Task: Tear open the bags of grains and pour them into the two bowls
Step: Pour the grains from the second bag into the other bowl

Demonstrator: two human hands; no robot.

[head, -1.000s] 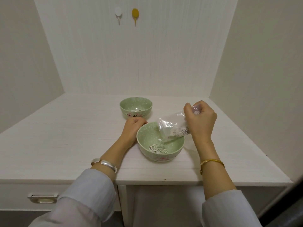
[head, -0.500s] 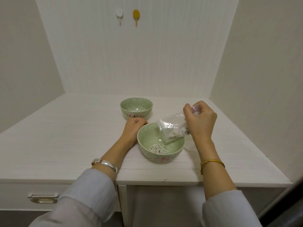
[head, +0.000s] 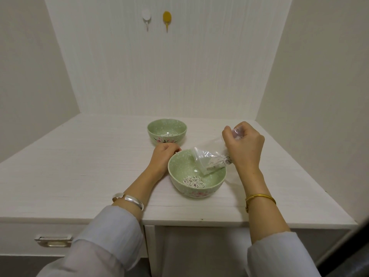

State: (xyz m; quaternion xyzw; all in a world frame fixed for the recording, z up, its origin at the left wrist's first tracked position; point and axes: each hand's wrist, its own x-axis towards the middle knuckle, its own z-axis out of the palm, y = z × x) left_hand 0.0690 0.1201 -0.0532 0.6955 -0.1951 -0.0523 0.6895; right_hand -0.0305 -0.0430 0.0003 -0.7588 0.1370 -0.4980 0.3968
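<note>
Bag [head: 209,161] tipped lower; white tabletop [head: 79,166], pale walls.

1. Both forearms are bare from the cuffs forward to the left hand [head: 162,156] and the right hand [head: 244,147].
2. Each arm wears a loose, pale grey-blue sleeve: the left sleeve [head: 103,242] and the right sleeve [head: 279,256], both of soft, lightly creased cloth pushed back above the wrist.
3. The left wrist carries a broad, smooth silver bangle [head: 129,199], polished and open-ended.
4. The right wrist carries a thin gold bracelet [head: 259,197] of ribbed, coiled make.
</note>
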